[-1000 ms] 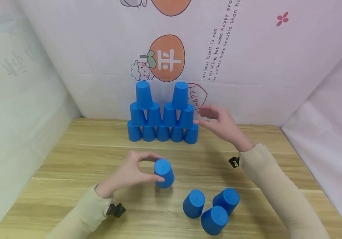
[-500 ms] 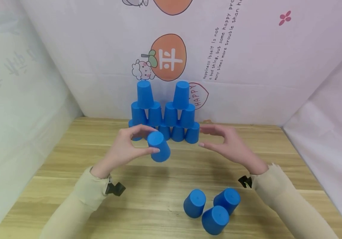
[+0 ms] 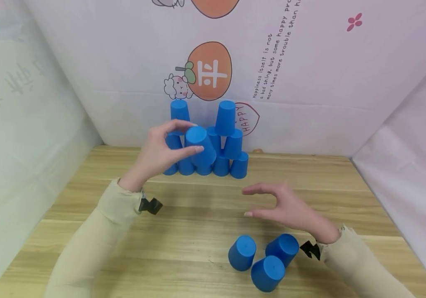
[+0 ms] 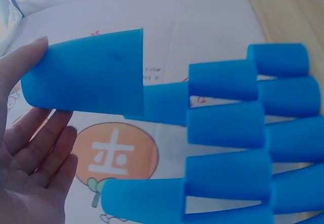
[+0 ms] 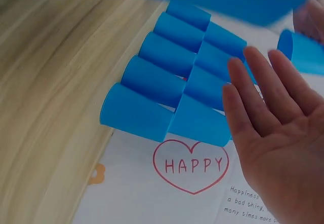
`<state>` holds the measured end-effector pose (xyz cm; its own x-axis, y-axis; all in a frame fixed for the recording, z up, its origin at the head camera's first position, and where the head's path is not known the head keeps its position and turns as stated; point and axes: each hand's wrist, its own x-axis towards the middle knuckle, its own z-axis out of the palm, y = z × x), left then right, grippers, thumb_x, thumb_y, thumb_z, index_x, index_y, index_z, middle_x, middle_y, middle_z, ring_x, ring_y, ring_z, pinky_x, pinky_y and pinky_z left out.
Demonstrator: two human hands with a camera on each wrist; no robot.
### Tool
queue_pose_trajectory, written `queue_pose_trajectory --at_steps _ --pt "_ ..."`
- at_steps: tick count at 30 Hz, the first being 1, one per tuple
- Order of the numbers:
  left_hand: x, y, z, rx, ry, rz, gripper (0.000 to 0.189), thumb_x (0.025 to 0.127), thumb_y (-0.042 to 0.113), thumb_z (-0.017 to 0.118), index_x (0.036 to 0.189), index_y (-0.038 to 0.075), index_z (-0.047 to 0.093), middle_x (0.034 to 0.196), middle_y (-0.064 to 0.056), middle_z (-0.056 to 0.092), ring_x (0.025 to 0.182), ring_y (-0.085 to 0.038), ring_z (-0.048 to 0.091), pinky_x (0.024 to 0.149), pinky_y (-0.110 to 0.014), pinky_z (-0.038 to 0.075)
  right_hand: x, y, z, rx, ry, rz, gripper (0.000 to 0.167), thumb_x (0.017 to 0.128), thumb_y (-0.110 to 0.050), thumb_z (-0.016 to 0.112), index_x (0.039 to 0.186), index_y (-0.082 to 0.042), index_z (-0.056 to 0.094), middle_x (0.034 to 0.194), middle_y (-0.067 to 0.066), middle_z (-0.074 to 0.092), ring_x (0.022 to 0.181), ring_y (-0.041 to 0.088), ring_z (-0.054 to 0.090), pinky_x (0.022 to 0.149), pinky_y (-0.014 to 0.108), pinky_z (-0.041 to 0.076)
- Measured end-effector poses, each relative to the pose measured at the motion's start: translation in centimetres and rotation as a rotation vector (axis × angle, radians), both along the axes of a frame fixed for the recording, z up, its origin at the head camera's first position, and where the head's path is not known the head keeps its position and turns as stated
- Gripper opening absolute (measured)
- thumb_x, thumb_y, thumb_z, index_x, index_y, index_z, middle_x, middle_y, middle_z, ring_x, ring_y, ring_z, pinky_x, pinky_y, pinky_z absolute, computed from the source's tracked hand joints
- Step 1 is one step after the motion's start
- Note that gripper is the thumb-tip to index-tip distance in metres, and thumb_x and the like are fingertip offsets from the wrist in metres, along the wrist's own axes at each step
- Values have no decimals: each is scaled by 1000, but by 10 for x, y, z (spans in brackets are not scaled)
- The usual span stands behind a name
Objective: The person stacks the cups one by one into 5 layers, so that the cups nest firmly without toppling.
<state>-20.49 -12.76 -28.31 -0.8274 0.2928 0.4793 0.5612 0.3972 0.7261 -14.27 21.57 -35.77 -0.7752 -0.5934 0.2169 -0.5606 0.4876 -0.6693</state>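
My left hand (image 3: 162, 147) pinches an upside-down blue cup (image 3: 200, 147) between thumb and fingers, raised in front of a cup pyramid. In the left wrist view the held cup (image 4: 86, 72) has its wide rim toward the pyramid's stacked cups (image 4: 225, 125). The pyramid has a full bottom row, a second row (image 3: 233, 144), and two cups on top, a left one (image 3: 179, 111) and a right one (image 3: 225, 118), with a gap between them. My right hand (image 3: 287, 205) hovers over the table with fingers spread and nothing in it; its palm (image 5: 283, 158) shows in the right wrist view.
Three upside-down blue cups, one of them the nearest cup (image 3: 268, 274), stand at the front right of the wooden table (image 3: 168, 248). A printed white cloth (image 3: 309, 74) rises behind the pyramid, with more white cloth on both sides.
My left hand has lifted the cup from low over the table up and forward to the pyramid. The right hand has drawn back from the pyramid's right side toward the front cups.
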Motion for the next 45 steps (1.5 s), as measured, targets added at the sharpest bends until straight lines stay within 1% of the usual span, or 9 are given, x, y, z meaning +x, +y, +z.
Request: queue_pose_trajectory --at_steps 4,7,13,20,25,30,35,40,45 --pt "-11 3 15 -5 44 60 58 86 41 83 134 14 65 128 1 67 122 -17 57 105 -57 42 6 -2 -4 41 -30 61 46 88 -43 80 128 -21 69 126 -6 69 120 18 62 98 53 51" --pt "-20 6 25 -6 103 93 59 87 39 82 136 11 64 127 -1 67 123 -17 56 109 -53 37 11 -3 -7 68 -50 105 49 88 -47 79 127 -20 70 125 -4 69 117 15 64 96 47 53" --pt "-43 9 46 29 163 139 59 88 44 79 135 12 64 124 4 68 117 -10 57 109 -37 36 18 -3 -10 93 -133 147 51 85 -50 81 126 -21 70 123 -8 69 114 15 65 96 42 53" --pt "-68 7 71 34 149 227 60 88 49 77 135 14 64 126 6 67 116 -7 58 107 -32 38 21 -3 -12 101 -186 181 50 85 -47 82 126 -21 70 123 -10 69 114 16 65 96 47 53" --pt "-82 7 80 10 117 266 61 88 51 76 136 15 63 128 5 67 117 -10 58 104 -30 42 21 -3 -13 115 -181 186 49 85 -46 83 125 -21 71 122 -6 70 114 13 64 96 47 53" --pt "-95 9 76 -55 73 294 65 87 57 75 137 18 62 128 5 66 116 -14 59 98 -29 47 23 -5 -13 119 -178 191 47 85 -43 84 124 -21 72 121 -8 70 115 12 63 96 47 53" --pt "-101 13 60 -119 45 283 64 86 58 75 135 17 64 128 4 67 116 -16 59 95 -29 50 25 -6 -14 108 -194 206 45 86 -44 83 123 -23 72 120 -14 69 116 13 63 97 46 52" --pt "-107 16 41 -206 73 275 62 85 56 77 130 14 69 126 1 68 121 -17 54 97 -31 47 27 -6 -16 103 -198 231 45 86 -45 82 123 -23 72 119 -14 69 115 13 63 97 47 53" --pt "-109 20 30 -294 87 276 63 84 56 77 128 12 70 125 -3 67 122 -21 48 96 -38 46 30 -5 -17 105 -193 239 45 84 -45 84 122 -24 72 118 -15 69 114 11 64 96 45 53"
